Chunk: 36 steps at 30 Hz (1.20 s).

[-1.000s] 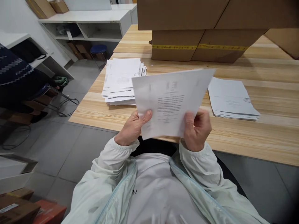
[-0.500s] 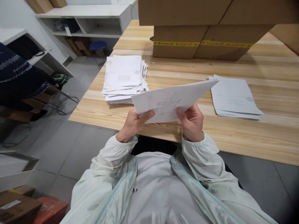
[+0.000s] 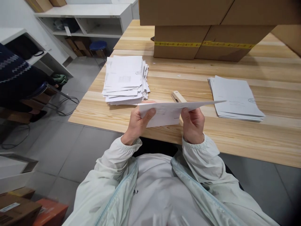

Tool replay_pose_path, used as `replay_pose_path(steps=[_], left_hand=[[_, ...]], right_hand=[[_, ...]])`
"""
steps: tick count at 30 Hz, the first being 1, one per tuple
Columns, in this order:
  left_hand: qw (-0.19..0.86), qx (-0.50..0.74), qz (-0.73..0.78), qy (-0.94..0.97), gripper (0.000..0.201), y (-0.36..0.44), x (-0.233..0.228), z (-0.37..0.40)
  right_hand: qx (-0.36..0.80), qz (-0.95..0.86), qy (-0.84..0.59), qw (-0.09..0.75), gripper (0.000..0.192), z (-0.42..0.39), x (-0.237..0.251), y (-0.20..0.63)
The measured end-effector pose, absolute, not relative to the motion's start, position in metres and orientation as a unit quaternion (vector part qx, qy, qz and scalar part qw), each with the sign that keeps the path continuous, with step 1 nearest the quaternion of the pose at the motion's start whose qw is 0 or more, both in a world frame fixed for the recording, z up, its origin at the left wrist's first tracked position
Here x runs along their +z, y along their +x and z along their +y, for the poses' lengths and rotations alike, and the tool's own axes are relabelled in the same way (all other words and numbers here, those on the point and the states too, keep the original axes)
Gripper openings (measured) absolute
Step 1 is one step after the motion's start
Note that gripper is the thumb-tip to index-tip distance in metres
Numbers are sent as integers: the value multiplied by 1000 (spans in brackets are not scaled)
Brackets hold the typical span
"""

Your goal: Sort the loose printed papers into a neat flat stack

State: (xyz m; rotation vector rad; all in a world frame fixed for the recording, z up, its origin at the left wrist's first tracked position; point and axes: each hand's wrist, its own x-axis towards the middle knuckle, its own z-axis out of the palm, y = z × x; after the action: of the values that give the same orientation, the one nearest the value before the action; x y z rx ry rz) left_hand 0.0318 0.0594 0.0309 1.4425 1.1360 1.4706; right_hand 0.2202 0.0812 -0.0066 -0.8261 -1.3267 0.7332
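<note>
A thin set of printed white sheets [image 3: 168, 110] is held nearly flat and edge-on over the near edge of the wooden table [image 3: 164, 78]. My left hand [image 3: 137, 124] grips its left end with the thumb on top. My right hand [image 3: 192, 125] grips its right part. Just behind the sheets a beige stapler [image 3: 178, 95] lies on the table. A thick, untidy stack of printed papers [image 3: 124, 80] sits to the left. A flatter, neater pile of papers [image 3: 235, 98] lies to the right.
Large cardboard boxes [image 3: 202, 31] with yellow tape stand at the back of the table. White shelving [image 3: 91, 22] and a blue stool [image 3: 98, 46] are at the far left. Another person's dark patterned sleeve [image 3: 16, 72] shows at the left edge. Boxes [image 3: 28, 210] sit on the floor.
Both hands have tipped the held sheets from upright and facing me down to nearly flat. The stapler behind them has come into view.
</note>
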Motion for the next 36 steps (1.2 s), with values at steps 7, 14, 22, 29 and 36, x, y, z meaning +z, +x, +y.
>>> replay_pose_path(steps=[7,14,22,29,36], left_hand=[[250,693,457,498,62,44,41,56],[300,617,492,536,79,4,36,33],[511,459,577,441,38,9,10,5],[622,461,508,378,49,38,5,-10],[735,354,470,337,40,67,18,-8]], right_hand=[[328,-575,-424,618,36,77,21,241],[358,-580,-560,471,43,123,8,316],[413,-635,-516,399,56,117,-1,301],[445,-571,-544,424,60,87,19,295],[482,-544,-550,411,47,44,18,307]])
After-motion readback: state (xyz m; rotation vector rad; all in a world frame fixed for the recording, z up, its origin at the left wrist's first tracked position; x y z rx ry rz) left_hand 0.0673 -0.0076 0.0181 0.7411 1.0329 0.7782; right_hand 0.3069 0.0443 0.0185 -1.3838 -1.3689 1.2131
